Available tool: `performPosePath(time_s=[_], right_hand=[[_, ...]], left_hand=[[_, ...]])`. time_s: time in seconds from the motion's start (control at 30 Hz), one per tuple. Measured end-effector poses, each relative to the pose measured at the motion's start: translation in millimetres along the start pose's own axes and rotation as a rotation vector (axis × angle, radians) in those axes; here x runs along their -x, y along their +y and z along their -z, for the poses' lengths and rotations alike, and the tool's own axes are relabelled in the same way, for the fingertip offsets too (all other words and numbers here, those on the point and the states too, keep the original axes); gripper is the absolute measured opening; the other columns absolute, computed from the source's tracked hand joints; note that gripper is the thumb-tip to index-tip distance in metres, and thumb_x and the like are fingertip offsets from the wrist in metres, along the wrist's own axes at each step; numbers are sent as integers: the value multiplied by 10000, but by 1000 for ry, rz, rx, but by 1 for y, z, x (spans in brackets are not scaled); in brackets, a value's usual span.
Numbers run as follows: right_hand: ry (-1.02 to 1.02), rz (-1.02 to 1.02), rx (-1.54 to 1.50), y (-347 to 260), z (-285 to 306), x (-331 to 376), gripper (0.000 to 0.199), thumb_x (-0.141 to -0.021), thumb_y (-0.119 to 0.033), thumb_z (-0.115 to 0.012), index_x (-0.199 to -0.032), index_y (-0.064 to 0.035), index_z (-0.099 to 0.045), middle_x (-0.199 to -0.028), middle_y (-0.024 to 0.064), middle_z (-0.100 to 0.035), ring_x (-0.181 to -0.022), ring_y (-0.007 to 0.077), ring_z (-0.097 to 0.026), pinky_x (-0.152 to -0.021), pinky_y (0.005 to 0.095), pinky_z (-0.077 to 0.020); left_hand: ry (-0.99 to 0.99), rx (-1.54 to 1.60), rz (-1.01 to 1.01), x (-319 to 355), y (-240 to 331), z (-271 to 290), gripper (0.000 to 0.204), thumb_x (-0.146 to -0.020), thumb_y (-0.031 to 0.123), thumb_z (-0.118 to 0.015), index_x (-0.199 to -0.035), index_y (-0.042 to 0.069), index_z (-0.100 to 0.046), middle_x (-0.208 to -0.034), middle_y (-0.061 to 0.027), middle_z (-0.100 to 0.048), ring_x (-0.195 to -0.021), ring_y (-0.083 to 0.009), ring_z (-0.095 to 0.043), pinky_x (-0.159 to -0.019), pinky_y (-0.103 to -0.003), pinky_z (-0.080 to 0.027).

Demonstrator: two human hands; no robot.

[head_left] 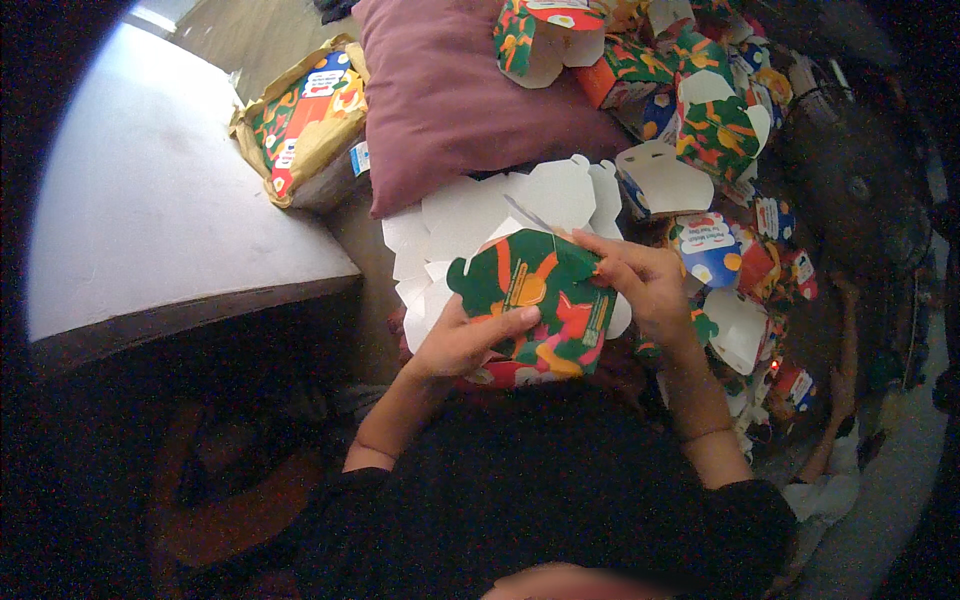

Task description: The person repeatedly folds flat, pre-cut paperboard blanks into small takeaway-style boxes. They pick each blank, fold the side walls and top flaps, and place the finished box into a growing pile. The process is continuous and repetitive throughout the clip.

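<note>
Centrally, a green carton (575, 265) printed with orange, red and yellow shapes sits between two bare hands, just above white card blanks (460, 215) that overlap the near end of a mauve cushion (470, 100). The left hand's (455, 342) grip is clamped on the carton's left side, thumb flat across the printed face and fingers hidden beneath, seemingly to steady it. The right hand's (645, 285) grip closes on the upper right edge, thumb and forefinger together there, perhaps to control that fold. The blanks' placement probably keeps them within easy reach. Rightward lies a heap of shaped cartons (718, 135), apparently set aside from the flat ones.
</note>
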State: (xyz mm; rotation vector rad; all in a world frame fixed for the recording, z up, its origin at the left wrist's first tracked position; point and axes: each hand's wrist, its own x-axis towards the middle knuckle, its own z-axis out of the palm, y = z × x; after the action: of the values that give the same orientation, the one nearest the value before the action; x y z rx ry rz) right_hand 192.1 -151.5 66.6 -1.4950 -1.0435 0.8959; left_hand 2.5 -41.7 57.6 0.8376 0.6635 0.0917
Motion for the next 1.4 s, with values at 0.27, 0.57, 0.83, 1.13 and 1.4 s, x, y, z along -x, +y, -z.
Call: performPosePath(time_s=[0.27, 0.57, 0.83, 1.13, 1.4], right_hand=[[115, 260, -167, -10, -11, 11, 220, -774, -23, -603, -984, -1, -665, -1035, 122, -657, -1039, 272, -584, -957, 371, -408], [-83, 33, 40, -23, -12, 17, 476, -712, -161, -751, -1139, -52, -574, -830, 66, -690, -768, 244, -651, -862, 429, -455], [-132, 446, 136, -1, -18, 10, 251, -764, -206, -705, -984, -141, -603, -971, 109, -662, -948, 317, -630, -878, 441, -453], [-361, 134, 156, -4, -3, 3, 99, -794, -74, -577, -893, -76, -574, -901, 99, -634, -907, 254, -618, -920, 391, -431], [-195, 152, 317, -1, -6, 1, 133, -748, -130, -635, -838, -49, -579, -784, 70, -608, -763, 212, -610, -734, 358, -444]], left_hand=[[-389, 236, -240, -13, 2, -10, 876, -780, 450, -602, -1413, 44, -154, -1395, -157, -334, -1263, -264, -369, -1044, -389, -306], [-479, 59, -167, -25, -4, -7, 585, -863, 383, -550, -1326, 58, -397, -1350, -122, -391, -1227, -221, -401, -993, -366, -366], [-507, 738, -206, -29, -18, 8, 598, -784, 285, -562, -1296, 20, -406, -1275, -148, -459, -1159, -249, -469, -961, -380, -408], [-389, 627, -307, 1, -7, 22, 623, -694, 174, -577, -1263, -23, -415, -1190, -177, -535, -1083, -281, -546, -924, -396, -455], [133, 22, -41, 32, 22, -11, 470, -803, 116, -590, -1230, -17, -447, -1146, -152, -546, -1043, -215, -552, -889, -323, -450]])
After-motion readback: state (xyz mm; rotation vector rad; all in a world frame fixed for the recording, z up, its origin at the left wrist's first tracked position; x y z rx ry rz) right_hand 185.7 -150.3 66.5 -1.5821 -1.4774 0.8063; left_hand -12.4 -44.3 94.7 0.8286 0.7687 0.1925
